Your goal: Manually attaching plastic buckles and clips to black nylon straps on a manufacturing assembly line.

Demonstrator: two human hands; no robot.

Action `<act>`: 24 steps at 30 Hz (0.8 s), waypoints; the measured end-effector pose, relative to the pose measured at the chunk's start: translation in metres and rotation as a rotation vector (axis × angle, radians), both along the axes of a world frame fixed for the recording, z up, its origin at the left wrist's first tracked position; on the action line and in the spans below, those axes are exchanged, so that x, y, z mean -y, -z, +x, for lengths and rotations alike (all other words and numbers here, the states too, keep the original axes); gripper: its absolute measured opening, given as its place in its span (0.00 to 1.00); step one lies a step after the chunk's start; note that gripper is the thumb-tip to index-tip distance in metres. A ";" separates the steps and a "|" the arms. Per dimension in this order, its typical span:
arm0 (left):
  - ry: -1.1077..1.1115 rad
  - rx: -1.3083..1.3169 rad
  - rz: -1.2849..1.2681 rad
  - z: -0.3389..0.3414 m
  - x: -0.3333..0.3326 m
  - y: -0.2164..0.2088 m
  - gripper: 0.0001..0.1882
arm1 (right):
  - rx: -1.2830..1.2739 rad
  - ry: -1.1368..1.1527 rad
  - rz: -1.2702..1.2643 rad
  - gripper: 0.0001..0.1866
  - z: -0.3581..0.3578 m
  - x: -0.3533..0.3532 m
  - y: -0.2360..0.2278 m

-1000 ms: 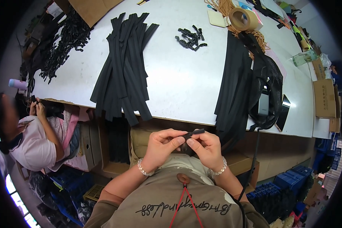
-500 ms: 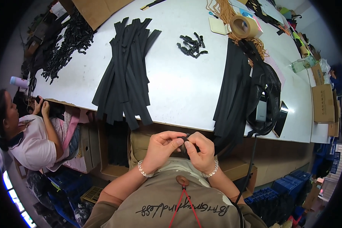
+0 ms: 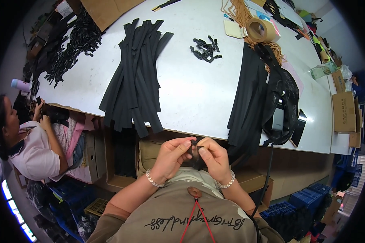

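Note:
In front of my belly, just below the table's near edge, my two hands work close together. My left hand (image 3: 171, 156) pinches a small dark piece between thumb and fingertips. My right hand (image 3: 215, 158) has thumb and index finger closed on a black strip (image 3: 197, 156), whose end hangs down between the hands. Exactly how the piece and strip join is too small to tell. Ahead on the table lies a crossed pile of black strips (image 3: 138, 77). Another bundle of black strips (image 3: 247, 97) hangs over the edge at the right. Small black plastic pieces (image 3: 207, 48) sit between them.
The white table (image 3: 190, 101) spans the front. Tan cord (image 3: 235, 14), a tape roll (image 3: 259, 30), a black mesh bag (image 3: 282, 101) and a phone (image 3: 299, 128) lie at right. Far left is a heap of small black parts (image 3: 79, 38). A co-worker (image 3: 38, 150) sits left.
My fingertips have drawn slightly apart and turned, showing more of the dark piece and the black strip. The co-worker's hands have shifted, raising a small dark object.

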State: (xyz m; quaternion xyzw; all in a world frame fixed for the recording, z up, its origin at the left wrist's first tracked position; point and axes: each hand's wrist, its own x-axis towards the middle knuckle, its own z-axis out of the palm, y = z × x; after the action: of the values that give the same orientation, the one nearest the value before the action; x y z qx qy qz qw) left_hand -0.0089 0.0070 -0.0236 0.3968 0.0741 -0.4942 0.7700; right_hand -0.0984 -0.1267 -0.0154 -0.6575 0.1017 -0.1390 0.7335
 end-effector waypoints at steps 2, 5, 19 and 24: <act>0.030 0.008 -0.004 0.000 0.000 -0.004 0.11 | -0.065 -0.002 0.030 0.07 -0.003 0.004 -0.003; 0.044 0.092 0.037 -0.001 0.000 -0.004 0.10 | -0.132 0.015 0.078 0.08 -0.004 0.006 -0.003; 0.120 0.227 0.078 -0.001 -0.003 -0.003 0.07 | -0.164 -0.084 0.024 0.09 -0.001 0.009 -0.005; 0.147 0.242 0.084 -0.001 -0.003 -0.001 0.06 | -0.197 -0.138 0.026 0.10 -0.001 0.012 -0.002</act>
State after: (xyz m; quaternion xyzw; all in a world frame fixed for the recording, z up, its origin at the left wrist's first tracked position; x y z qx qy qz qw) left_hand -0.0100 0.0100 -0.0228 0.4894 -0.0278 -0.4943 0.7179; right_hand -0.0996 -0.1390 -0.0134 -0.6638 0.1296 -0.0219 0.7363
